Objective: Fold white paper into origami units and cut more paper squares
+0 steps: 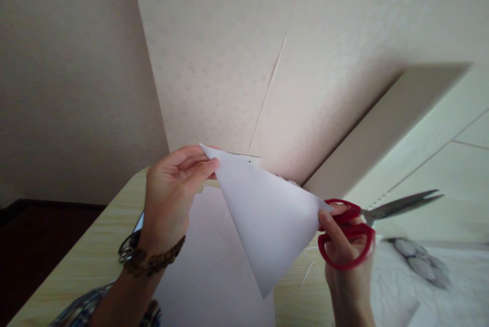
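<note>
A white triangle of folded paper (267, 215) is stretched between my hands above the table, one point hanging down. My left hand (181, 176) pinches its upper left corner between thumb and fingers. At the right corner, my right hand (340, 235) pinches the paper with thumb and finger. Red-handled scissors (399, 207) hang on that same hand, its fingers through the loops. Their blades point right, away from the paper, slightly apart. Beneath, a larger white sheet (214, 261) lies on the table, partly hidden by the triangle and my left arm.
The light wood table (91, 250) stands against a patterned wall (214, 62). Thin paper strips (308, 270) lie near my right wrist. A dark cable (128, 248) lies beside my left wrist. To the right is white fabric (405, 286) with a grey printed pattern.
</note>
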`<state>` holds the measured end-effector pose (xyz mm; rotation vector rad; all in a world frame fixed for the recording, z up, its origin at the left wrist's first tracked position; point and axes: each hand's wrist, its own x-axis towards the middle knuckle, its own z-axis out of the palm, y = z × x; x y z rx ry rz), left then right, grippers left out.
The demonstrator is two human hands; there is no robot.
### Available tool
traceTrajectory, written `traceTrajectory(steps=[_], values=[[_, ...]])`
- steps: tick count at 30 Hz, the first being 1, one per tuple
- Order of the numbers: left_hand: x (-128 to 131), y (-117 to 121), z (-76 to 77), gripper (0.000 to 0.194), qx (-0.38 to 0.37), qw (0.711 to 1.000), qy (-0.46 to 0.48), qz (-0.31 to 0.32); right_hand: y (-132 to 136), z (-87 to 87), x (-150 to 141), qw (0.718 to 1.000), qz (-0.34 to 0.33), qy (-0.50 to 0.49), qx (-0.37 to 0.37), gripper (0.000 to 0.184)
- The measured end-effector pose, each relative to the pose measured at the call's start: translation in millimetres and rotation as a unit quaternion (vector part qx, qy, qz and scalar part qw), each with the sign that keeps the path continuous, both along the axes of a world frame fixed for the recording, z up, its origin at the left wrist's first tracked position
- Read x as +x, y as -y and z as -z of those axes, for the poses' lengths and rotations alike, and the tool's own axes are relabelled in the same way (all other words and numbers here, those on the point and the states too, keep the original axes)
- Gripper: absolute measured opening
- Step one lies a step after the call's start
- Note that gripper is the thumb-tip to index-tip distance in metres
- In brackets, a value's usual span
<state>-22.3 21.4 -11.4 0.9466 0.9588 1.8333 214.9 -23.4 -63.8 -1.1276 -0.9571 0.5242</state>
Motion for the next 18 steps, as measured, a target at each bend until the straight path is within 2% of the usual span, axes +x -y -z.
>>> traceTrajectory(steps=[8, 12, 16, 18], values=[[-3, -8, 4.0, 0.008, 0.011, 0.999, 0.012, -0.038, 1, 5.2, 6, 1.0, -0.01, 0.012, 0.0, 0.015], [-3, -6, 4.4, 0.014, 0.038, 0.999, -0.016, -0.035, -2, 3.0, 5, 1.0, -0.006, 0.016, 0.007, 0.015], [-17, 5, 1.4, 0.019, 0.087, 0.992, -0.097, -0.001, -15, -6.1, 7, 0.999, 0.003, 0.016, 0.029, 0.013], [-28, 11, -1.1, 0.017, 0.097, 0.982, -0.155, 0.055, -24, -12.7, 9, 0.999, -0.005, 0.015, 0.047, 0.013]])
